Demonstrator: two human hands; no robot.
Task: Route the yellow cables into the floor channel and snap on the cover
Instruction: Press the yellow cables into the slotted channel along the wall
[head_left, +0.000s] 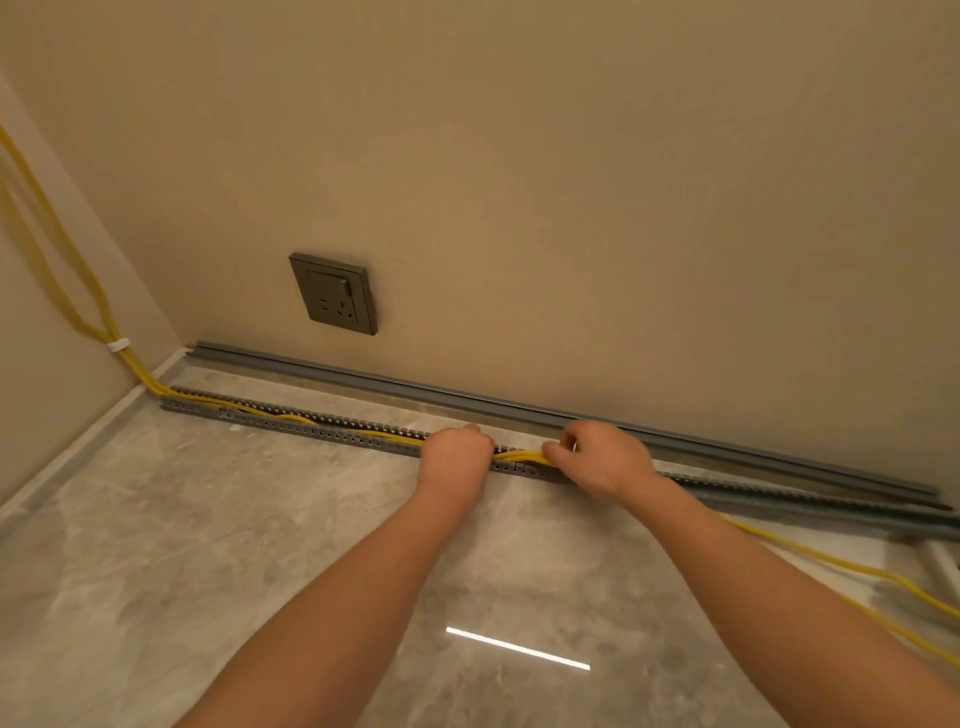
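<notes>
Warm, dim light, a bright strip of glare on the glossy floor, edges bowing, right corner going soft.

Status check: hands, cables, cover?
Both hands, left hand and right hand, gripping yellow cables over slotted channel. Right stretch unrouted. Cover off, along wall.

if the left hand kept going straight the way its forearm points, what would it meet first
Probably the slotted floor channel it already reaches, then the grey cover strip lying along the wall's foot. The left hand sits on the yellow cables; depth is unclear.
</notes>
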